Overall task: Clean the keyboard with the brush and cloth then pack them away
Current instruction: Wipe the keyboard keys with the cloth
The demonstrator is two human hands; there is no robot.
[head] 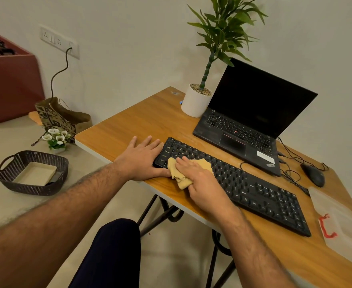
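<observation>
Keyboard (243,183) lies on the bench (142,119) along its near edge, laptop (248,125) behind it, potted plant (198,100) left of the laptop at the back. Mouse (313,174) sits right of the laptop, plastic bag (341,221) at the bench's right end. Cloth (183,171) rests on the keyboard's left end under the right hand (200,179); left hand (144,159) flat just left of the keyboard. Basket (32,172) on the floor, well left of the bench.
</observation>
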